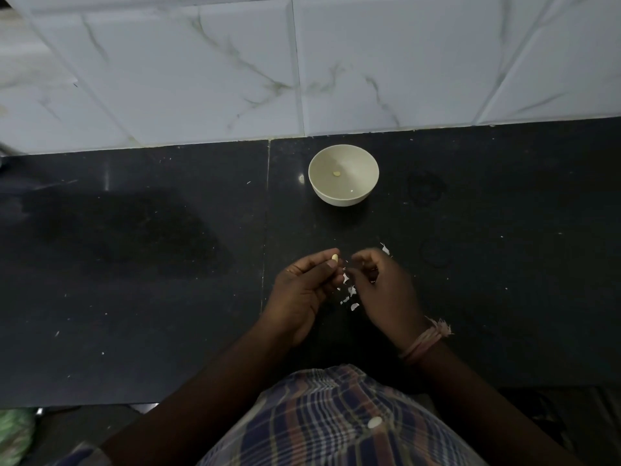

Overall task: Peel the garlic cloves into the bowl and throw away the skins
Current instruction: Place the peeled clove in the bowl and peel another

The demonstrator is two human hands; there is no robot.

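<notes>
My left hand (304,287) pinches a small pale garlic clove (335,256) between thumb and fingertips, above the black counter. My right hand (383,287) hovers just beside it with curled fingers; whether it holds a bit of skin I cannot tell. Several white skin flakes (349,294) lie on the counter between and under the hands, and one more flake (385,249) lies beyond my right hand. A cream bowl (343,196) stands farther back near the wall, with one peeled clove (336,173) at its bottom.
The black stone counter (151,264) has a seam running front to back just left of the bowl. A white marbled tile wall (302,62) rises behind it. Something green (15,435) sits below the counter's front edge at far left.
</notes>
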